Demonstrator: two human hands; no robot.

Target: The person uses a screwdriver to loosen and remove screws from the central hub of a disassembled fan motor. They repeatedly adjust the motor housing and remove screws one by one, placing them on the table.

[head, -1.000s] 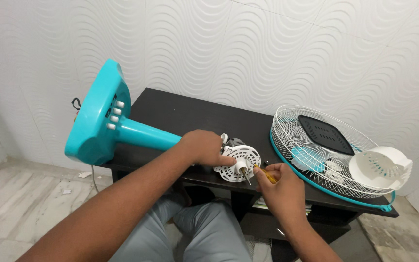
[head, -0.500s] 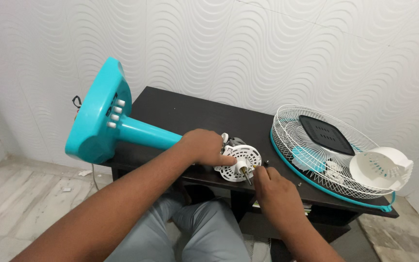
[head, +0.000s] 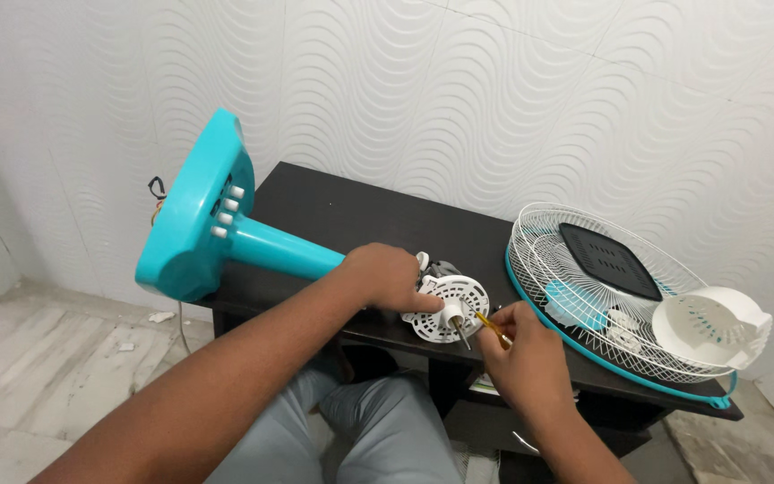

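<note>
At the table's front edge, the right hand (head: 521,354) pinches a yellow-handled screwdriver (head: 492,326) against the white fan motor (head: 446,307). Left hand (head: 393,276) wraps around the motor's back. Teal fan stand (head: 217,226) lies left on the dark table (head: 351,211); wire grille (head: 602,287) sits right.

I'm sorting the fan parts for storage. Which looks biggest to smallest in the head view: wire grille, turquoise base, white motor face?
1. wire grille
2. turquoise base, though it is nearer the camera, so this is unsure
3. white motor face
</note>
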